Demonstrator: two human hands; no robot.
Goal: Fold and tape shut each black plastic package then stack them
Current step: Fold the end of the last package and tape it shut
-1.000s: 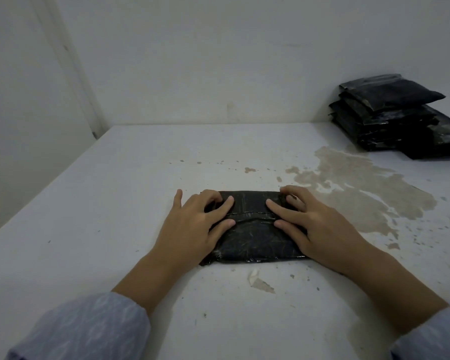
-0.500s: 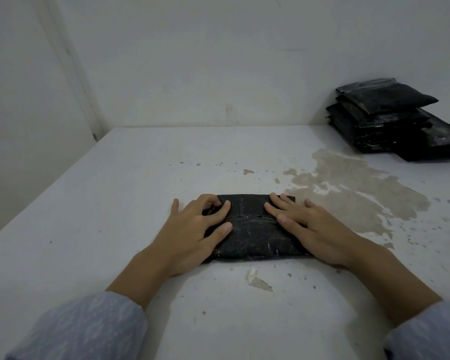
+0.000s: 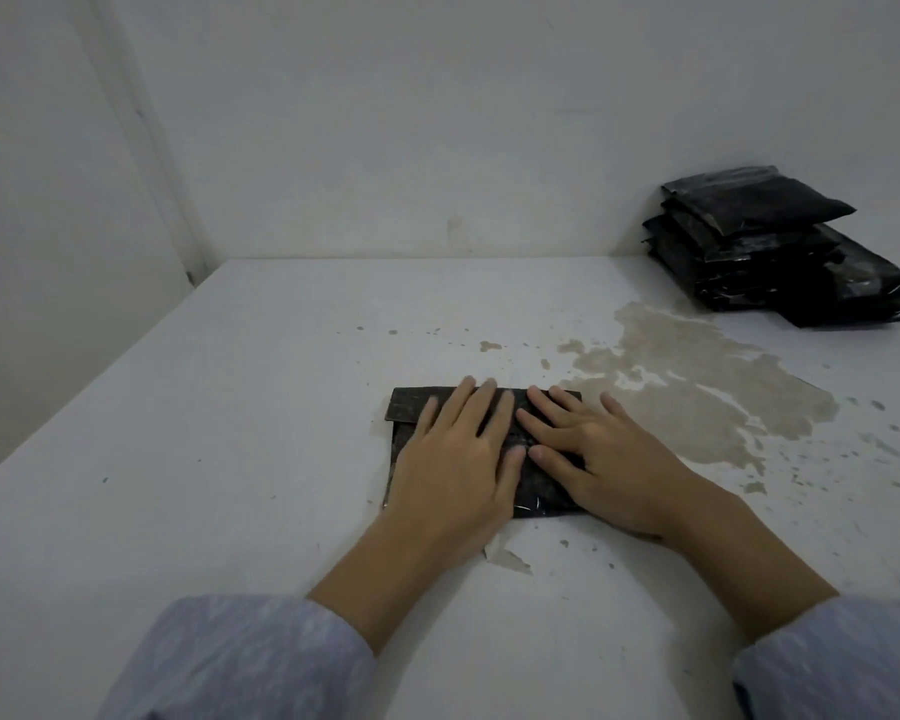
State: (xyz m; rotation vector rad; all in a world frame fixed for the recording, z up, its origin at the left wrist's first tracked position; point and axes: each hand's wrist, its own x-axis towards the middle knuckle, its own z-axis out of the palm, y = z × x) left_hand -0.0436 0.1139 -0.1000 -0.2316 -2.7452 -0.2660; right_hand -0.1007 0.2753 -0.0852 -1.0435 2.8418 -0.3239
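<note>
Both hands, left hand and right hand, fingers straight, pressing flat on black package on worktop; stack far right.

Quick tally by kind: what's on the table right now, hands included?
Package under the hands: 1
Stack of packages, far right corner: 1 (number of packages in it cannot be told)
Hands: 2, left hand and right hand, both flat on the package
Total: 4
</note>
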